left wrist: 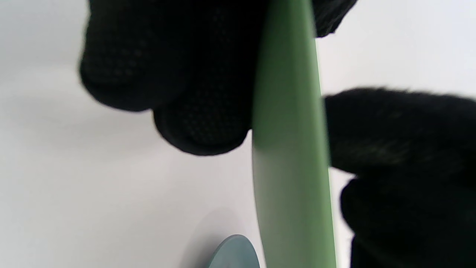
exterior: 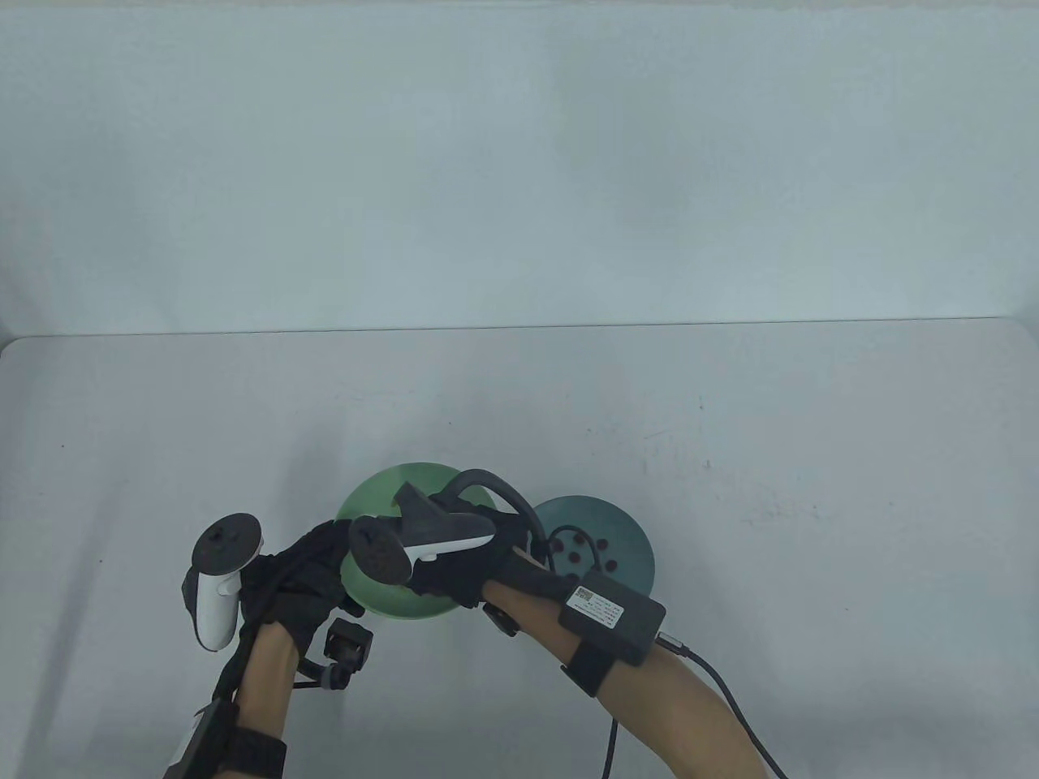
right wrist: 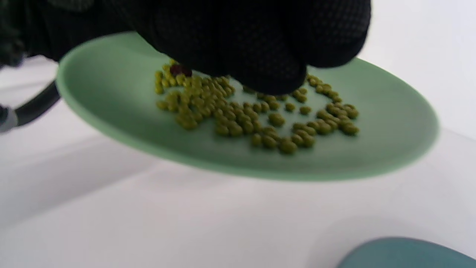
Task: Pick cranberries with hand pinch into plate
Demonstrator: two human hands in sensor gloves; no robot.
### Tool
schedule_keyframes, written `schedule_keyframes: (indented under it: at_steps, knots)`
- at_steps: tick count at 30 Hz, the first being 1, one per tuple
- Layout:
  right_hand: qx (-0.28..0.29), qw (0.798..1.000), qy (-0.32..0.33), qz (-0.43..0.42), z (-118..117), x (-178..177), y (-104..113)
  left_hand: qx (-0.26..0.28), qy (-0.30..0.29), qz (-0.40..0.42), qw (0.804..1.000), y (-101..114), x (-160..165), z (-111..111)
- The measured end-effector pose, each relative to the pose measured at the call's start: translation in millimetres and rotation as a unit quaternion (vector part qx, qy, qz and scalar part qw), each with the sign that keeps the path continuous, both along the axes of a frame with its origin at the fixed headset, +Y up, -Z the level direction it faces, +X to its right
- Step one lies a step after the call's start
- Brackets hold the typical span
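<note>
White table [exterior: 730, 422] fills the lower half of the table view, with a pale wall behind it. On it near the front sit two dishes side by side: a green plate [exterior: 381, 491] and, just to its right, a smaller teal plate [exterior: 625, 527].

In the right wrist view the green plate holds a spread of small green beans [right wrist: 260, 119] and one dark red cranberry [right wrist: 180, 69] at the far edge of the pile. The teal plate holds several cranberries [exterior: 578, 557] near its middle, partly hidden by a cable.

Left hand [exterior: 304, 572] grips the green plate's left rim, fingers [left wrist: 200, 123] on one side and thumb on the other. Right hand [exterior: 454, 568] hangs over the beans, fingertips [right wrist: 275, 74] bunched together just above them; whether they pinch anything I cannot tell.
</note>
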State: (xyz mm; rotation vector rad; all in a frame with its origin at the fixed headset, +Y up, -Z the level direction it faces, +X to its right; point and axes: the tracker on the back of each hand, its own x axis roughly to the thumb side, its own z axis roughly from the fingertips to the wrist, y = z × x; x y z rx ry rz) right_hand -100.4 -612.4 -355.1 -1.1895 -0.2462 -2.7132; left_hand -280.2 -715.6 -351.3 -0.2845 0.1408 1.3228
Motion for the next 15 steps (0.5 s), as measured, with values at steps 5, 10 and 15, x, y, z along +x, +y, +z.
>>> schedule_keyframes:
  at_steps: [5, 10, 15]
  knots:
    - [0.018, 0.999, -0.022, -0.016, -7.0, -1.6, 6.4, 0.001, -0.002, -0.001, 1.0, 0.3, 0.7, 0.1]
    - [0.026, 0.999, -0.027, -0.006, -8.8, -6.1, 0.8, 0.001, -0.003, -0.002, 1.0, 0.3, 1.0, 0.0]
    - [0.037, 0.999, -0.026, 0.006, -8.9, -11.0, -6.4, 0.002, -0.003, 0.0, 1.0, 0.3, 1.2, -0.1]
